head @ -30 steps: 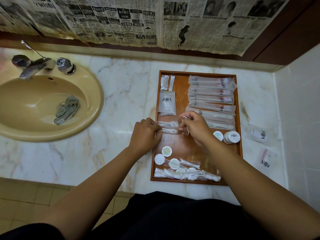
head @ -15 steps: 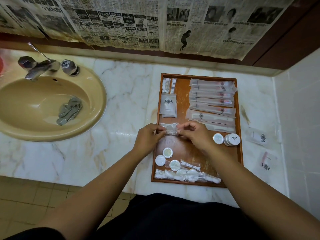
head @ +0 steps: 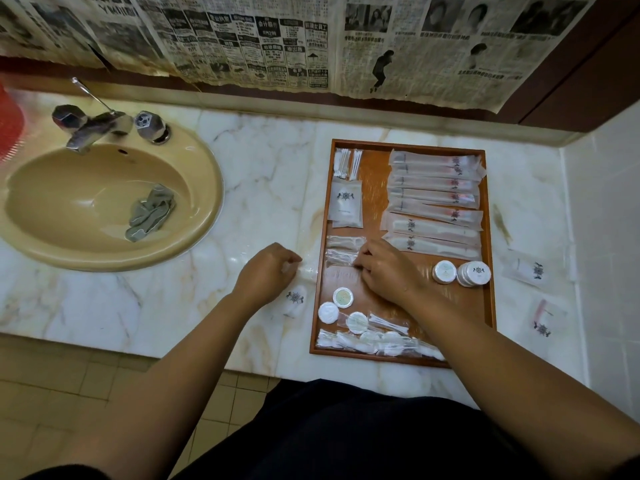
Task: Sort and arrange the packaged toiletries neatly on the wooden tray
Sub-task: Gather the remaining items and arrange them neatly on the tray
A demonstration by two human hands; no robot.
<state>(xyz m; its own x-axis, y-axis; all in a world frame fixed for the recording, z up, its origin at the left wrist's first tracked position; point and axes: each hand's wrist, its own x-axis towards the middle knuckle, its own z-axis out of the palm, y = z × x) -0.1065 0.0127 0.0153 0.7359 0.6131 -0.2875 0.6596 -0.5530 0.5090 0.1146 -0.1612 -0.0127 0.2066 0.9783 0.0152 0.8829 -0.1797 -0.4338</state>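
The wooden tray (head: 375,188) lies on the marble counter. It holds long sachets (head: 434,195) stacked at the right, cotton swabs (head: 346,164) and a flat sachet (head: 345,202) at top left. Round tubs (head: 445,271) stand at mid right, with small discs (head: 343,297) and clear packets (head: 374,344) along the near edge. My right hand (head: 388,271) rests on the tray, its fingertips pinching the end of a clear packet (head: 341,259). My left hand (head: 268,273) is left of the tray, fingers curled on a small white pouch (head: 295,301) with a dark emblem.
Two more packets (head: 530,270) (head: 543,320) lie on the counter right of the tray, near the tiled side wall. A beige sink (head: 104,237) with a grey cloth (head: 150,213) and a tap (head: 90,126) is at the left. Newspaper covers the back wall.
My left hand has drawn back left off the tray, and the white pouch now shows beside it. My right hand has stayed at the clear packets.
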